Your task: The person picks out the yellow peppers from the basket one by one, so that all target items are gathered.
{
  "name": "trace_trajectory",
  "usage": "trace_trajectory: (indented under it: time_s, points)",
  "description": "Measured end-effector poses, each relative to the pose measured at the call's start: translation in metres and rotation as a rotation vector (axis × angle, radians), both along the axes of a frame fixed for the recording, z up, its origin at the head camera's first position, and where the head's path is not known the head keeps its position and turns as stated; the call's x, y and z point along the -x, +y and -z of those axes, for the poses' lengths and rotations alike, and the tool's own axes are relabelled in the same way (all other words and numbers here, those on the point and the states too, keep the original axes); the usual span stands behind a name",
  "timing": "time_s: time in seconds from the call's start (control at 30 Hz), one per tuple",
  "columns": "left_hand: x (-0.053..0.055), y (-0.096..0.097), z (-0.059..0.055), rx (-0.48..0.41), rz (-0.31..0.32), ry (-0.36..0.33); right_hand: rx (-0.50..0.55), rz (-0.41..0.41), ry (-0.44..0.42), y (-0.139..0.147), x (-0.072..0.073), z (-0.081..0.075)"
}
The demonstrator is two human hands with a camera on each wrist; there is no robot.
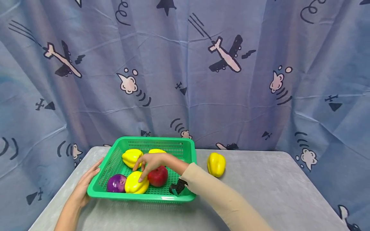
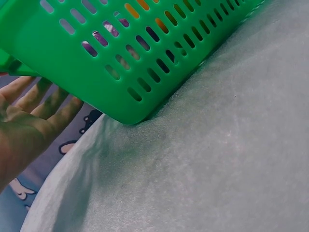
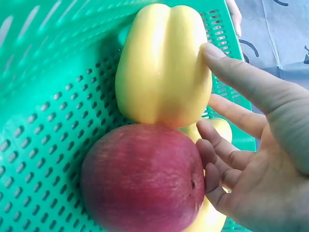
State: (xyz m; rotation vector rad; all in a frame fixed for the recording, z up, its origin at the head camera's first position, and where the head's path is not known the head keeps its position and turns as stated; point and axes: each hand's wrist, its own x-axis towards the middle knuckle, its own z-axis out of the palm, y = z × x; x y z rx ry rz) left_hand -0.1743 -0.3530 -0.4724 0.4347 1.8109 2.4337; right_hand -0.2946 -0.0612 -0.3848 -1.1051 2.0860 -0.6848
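Note:
A green plastic basket (image 1: 141, 197) stands on the table with yellow bell peppers, a red apple (image 1: 157, 176) and a shiny purple round thing (image 1: 117, 183) in it. My right hand (image 1: 151, 162) reaches down inside it, thumb tip at the side of the front yellow bell pepper (image 3: 161, 67). Its other fingers are loosely bent beside the apple, overlapping it in the right wrist view. Against the basket's left side rests my left hand (image 1: 83, 186), fingers extended along the wall near the rim. The left wrist view shows this hand (image 2: 29, 121) beside the basket's corner.
Another yellow bell pepper (image 1: 216, 164) lies on the grey table (image 1: 260, 192), right of the basket. Two more yellow peppers sit at the back inside the basket. A small black device (image 1: 178, 187) is at my right wrist. A patterned curtain (image 1: 245, 112) hangs behind.

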Motion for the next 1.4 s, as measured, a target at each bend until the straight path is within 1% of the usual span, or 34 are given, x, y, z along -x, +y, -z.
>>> trace_trajectory:
  time_s: [0.1, 0.2, 0.4, 0.53, 0.7, 0.9, 1.1, 1.23, 1.4]
  points:
    - [-0.0008, -0.0006, 0.0001, -0.001, -0.003, 0.003, -0.048, 0.002, 0.029, -0.0022, -0.0008, 0.0006]
    - [-0.0007, -0.0012, 0.0007, -0.015, 0.012, 0.013, -0.077, 0.0, 0.043, -0.003, -0.0013, -0.0001]
    - [0.0, -0.0004, 0.0018, -0.022, 0.032, 0.023, -0.122, -0.004, 0.009, -0.0031, -0.0012, -0.0003]
    - [-0.0008, -0.0006, 0.0014, -0.024, 0.035, 0.019, -0.162, -0.032, 0.011, -0.0047, -0.0013, -0.0013]
    - [-0.0006, -0.0004, 0.0012, -0.025, 0.029, 0.02, -0.197, -0.068, 0.045, -0.007, -0.0028, -0.0039]
    - [-0.0001, -0.0008, 0.0019, -0.032, 0.025, 0.017, -0.188, -0.039, 0.056, -0.0075, -0.0045, -0.0043]
    - [0.0008, -0.0009, 0.0023, -0.017, 0.014, 0.017, -0.144, -0.013, 0.086, -0.0063, -0.0041, -0.0023]
    - [0.0009, -0.0013, 0.0026, -0.014, 0.013, 0.016, -0.119, -0.012, 0.078, -0.0056, -0.0034, -0.0015]
    - [0.0007, -0.0017, 0.003, -0.019, 0.023, 0.018, -0.111, -0.008, 0.068, -0.0049, -0.0026, -0.0044]
